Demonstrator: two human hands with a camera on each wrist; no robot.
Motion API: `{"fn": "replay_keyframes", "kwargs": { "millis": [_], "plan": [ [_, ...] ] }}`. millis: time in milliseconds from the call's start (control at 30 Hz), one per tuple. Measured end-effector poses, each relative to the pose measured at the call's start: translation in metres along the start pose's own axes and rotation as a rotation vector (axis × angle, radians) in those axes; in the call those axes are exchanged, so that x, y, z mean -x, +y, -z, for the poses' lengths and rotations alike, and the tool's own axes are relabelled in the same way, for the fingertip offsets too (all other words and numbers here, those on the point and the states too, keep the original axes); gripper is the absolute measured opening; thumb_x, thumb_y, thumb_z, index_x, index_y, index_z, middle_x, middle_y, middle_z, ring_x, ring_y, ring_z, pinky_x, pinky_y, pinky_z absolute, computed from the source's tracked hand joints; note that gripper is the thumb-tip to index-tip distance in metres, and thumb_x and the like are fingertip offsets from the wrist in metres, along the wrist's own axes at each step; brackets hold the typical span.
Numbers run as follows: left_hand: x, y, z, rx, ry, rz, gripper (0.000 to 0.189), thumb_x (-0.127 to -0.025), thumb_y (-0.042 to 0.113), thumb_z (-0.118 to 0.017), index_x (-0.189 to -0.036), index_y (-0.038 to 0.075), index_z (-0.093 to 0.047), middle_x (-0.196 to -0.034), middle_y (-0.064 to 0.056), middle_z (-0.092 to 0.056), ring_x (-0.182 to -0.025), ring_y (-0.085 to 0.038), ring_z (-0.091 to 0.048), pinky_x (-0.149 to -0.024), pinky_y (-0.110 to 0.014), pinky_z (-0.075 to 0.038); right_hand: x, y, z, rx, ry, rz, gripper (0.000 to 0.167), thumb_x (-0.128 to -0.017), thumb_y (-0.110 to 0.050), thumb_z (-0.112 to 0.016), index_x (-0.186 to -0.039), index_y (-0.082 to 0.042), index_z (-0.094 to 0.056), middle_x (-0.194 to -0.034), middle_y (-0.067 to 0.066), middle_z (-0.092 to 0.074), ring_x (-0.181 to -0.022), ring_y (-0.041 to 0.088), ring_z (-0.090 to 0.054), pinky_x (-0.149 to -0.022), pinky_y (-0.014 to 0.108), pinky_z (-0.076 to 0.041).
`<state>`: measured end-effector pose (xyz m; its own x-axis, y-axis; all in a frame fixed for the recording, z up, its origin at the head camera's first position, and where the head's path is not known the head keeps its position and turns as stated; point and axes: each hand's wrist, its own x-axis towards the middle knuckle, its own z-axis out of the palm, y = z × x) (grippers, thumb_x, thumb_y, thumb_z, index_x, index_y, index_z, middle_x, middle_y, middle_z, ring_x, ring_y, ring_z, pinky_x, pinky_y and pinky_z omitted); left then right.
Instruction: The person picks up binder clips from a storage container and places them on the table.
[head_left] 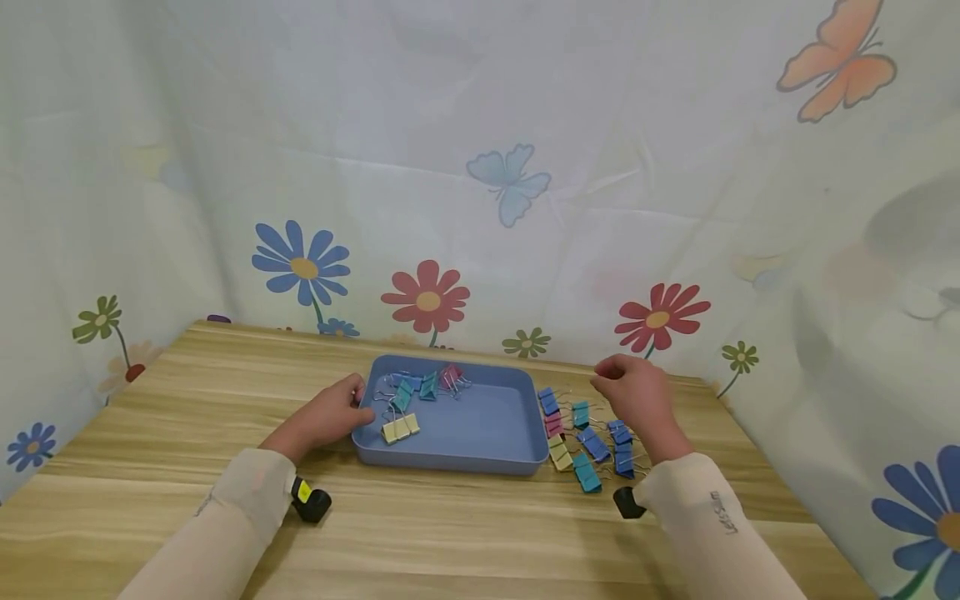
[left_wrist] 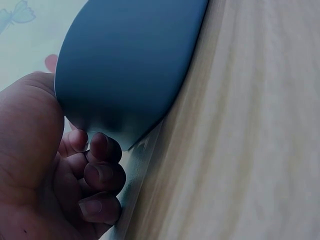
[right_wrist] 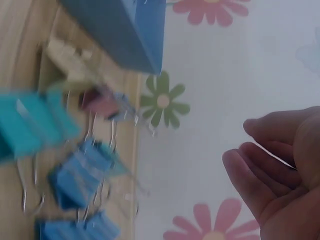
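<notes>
At the left end of the blue tray, my left hand holds the wall, thumb at the rim and fingers bent by the outer side. The tray's wall fills much of the left wrist view. Inside it lie a yellow binder clip, teal, blue and pink ones, all toward the left. My right hand hovers above the loose clips right of the tray, its fingers slightly bent. In the right wrist view, a gap shows between its thumb and fingers, with nothing held.
Several binder clips lie on the wooden table beside the tray's right end: a teal clip, a yellow clip, a pink clip and blue ones. A flowered curtain hangs behind the table.
</notes>
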<state>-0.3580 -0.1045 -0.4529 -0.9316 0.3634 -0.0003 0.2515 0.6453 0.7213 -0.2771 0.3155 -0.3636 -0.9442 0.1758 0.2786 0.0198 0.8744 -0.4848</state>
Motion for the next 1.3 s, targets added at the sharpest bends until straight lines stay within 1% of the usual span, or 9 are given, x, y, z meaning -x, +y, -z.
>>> {"fn": "replay_keyframes", "kwargs": {
  "millis": [133,300,433,700,833,1000,1100,1167,1300],
  "plan": [
    [0.001,0.000,0.001,0.000,0.000,-0.005,0.026,-0.084,0.018,-0.060,-0.094,0.003,-0.042,-0.069,-0.001,-0.034,-0.066,-0.018,-0.043,-0.060,-0.030,-0.034,-0.003,-0.012,-0.008,-0.088,-0.052,0.030,0.030,-0.092,-0.027,-0.064,-0.115,-0.008,-0.065,-0.110,0.013,-0.067,-0.096,0.029,-0.063,-0.081,0.044,-0.053],
    [0.002,0.001,0.001,0.001,-0.001,0.009,0.025,-0.085,0.018,-0.060,-0.094,0.004,-0.042,-0.070,-0.002,-0.035,-0.069,-0.019,-0.045,-0.061,-0.031,-0.035,-0.006,-0.023,-0.018,-0.189,-0.100,0.055,0.036,-0.091,-0.031,-0.066,-0.122,-0.014,-0.062,-0.118,0.010,-0.065,-0.108,0.028,-0.062,-0.087,0.044,-0.053],
    [0.000,0.000,0.000,-0.006,-0.001,0.019,0.025,-0.085,0.019,-0.061,-0.094,0.004,-0.042,-0.072,-0.003,-0.036,-0.071,-0.019,-0.046,-0.061,-0.031,-0.035,-0.010,-0.030,-0.027,-0.306,-0.130,0.054,0.038,-0.089,-0.032,-0.068,-0.124,-0.017,-0.061,-0.120,0.008,-0.064,-0.112,0.027,-0.061,-0.090,0.044,-0.052],
    [-0.003,-0.005,0.000,0.006,0.009,-0.025,0.024,-0.083,0.018,-0.060,-0.088,0.008,-0.039,-0.068,-0.001,-0.034,-0.065,-0.018,-0.042,-0.061,-0.031,-0.034,-0.017,-0.043,-0.043,-0.524,-0.195,0.049,0.045,-0.086,-0.035,-0.071,-0.126,-0.018,-0.059,-0.130,0.008,-0.059,-0.120,0.026,-0.057,-0.098,0.047,-0.047],
    [-0.003,-0.006,-0.001,0.012,0.009,-0.017,0.025,-0.082,0.018,-0.060,-0.089,0.008,-0.039,-0.067,0.000,-0.032,-0.063,-0.018,-0.041,-0.060,-0.031,-0.034,-0.021,-0.050,-0.053,-0.612,-0.216,0.053,0.045,-0.087,-0.033,-0.071,-0.127,-0.017,-0.059,-0.131,0.011,-0.057,-0.121,0.026,-0.056,-0.100,0.047,-0.046],
    [-0.004,-0.006,-0.001,0.010,0.005,-0.015,0.025,-0.082,0.018,-0.060,-0.089,0.007,-0.038,-0.065,0.000,-0.030,-0.061,-0.017,-0.038,-0.060,-0.031,-0.032,-0.025,-0.059,-0.068,-0.678,-0.240,0.020,0.042,-0.088,-0.025,-0.070,-0.127,-0.015,-0.058,-0.132,0.011,-0.056,-0.122,0.026,-0.055,-0.103,0.048,-0.042],
    [-0.004,-0.007,-0.001,0.014,0.003,-0.021,0.025,-0.082,0.017,-0.060,-0.089,0.007,-0.038,-0.065,0.000,-0.029,-0.060,-0.017,-0.037,-0.059,-0.031,-0.032,-0.028,-0.063,-0.077,-0.686,-0.241,0.005,0.040,-0.088,-0.023,-0.070,-0.126,-0.015,-0.059,-0.133,0.012,-0.056,-0.122,0.027,-0.055,-0.104,0.048,-0.041],
    [-0.004,-0.007,-0.001,0.016,0.003,-0.022,0.025,-0.082,0.017,-0.060,-0.089,0.008,-0.038,-0.064,0.001,-0.029,-0.059,-0.017,-0.036,-0.059,-0.031,-0.032,-0.031,-0.064,-0.084,-0.688,-0.247,0.013,0.040,-0.088,-0.023,-0.070,-0.125,-0.014,-0.060,-0.134,0.014,-0.056,-0.122,0.028,-0.056,-0.104,0.048,-0.041],
    [-0.005,-0.008,-0.001,0.026,0.001,-0.016,0.025,-0.083,0.017,-0.061,-0.089,0.008,-0.038,-0.064,0.001,-0.028,-0.059,-0.016,-0.036,-0.059,-0.031,-0.032,-0.035,-0.065,-0.096,-0.693,-0.267,0.009,0.043,-0.086,-0.025,-0.072,-0.125,-0.013,-0.060,-0.131,0.011,-0.059,-0.121,0.027,-0.056,-0.103,0.048,-0.041]
  ]
}}
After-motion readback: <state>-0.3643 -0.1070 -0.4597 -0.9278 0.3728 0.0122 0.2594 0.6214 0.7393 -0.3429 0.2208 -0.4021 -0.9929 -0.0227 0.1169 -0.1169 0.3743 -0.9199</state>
